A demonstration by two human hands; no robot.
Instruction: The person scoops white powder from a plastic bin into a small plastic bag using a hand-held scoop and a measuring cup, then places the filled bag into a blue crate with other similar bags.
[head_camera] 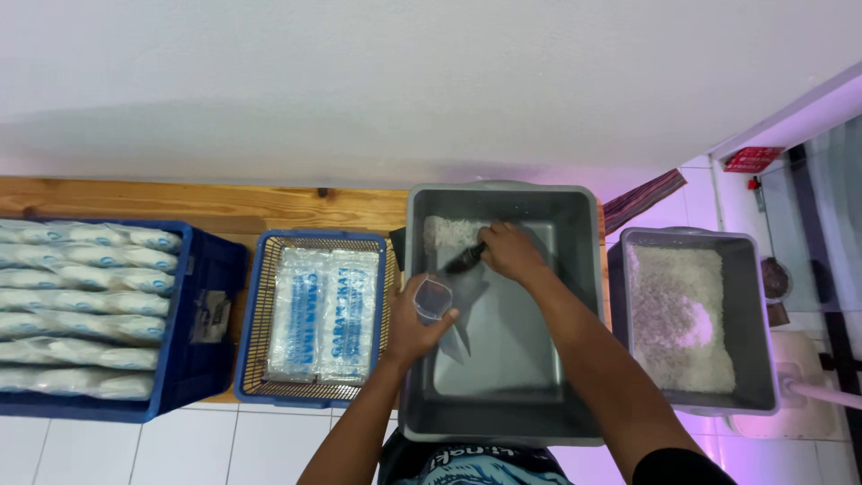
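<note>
From where I sit, the tub [503,314] lies straight ahead with a little rice [449,235] in its far left corner; my right hand [510,251] is in that corner on a scoop [465,260], and my left hand [415,325] holds a small cup [433,296] over the tub's left wall. Right of it stands a second tub [696,319] holding rice. Left of it sits a basket [314,314] with flat packets [323,314] inside, then a crate [108,319] of stacked bags [81,305] at far left, both on the surface [224,202] running along the wall.

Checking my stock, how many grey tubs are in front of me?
2: one grey tub under both hands, nearly empty; another grey tub to its right, holding white grains. None seems hidden.
</note>
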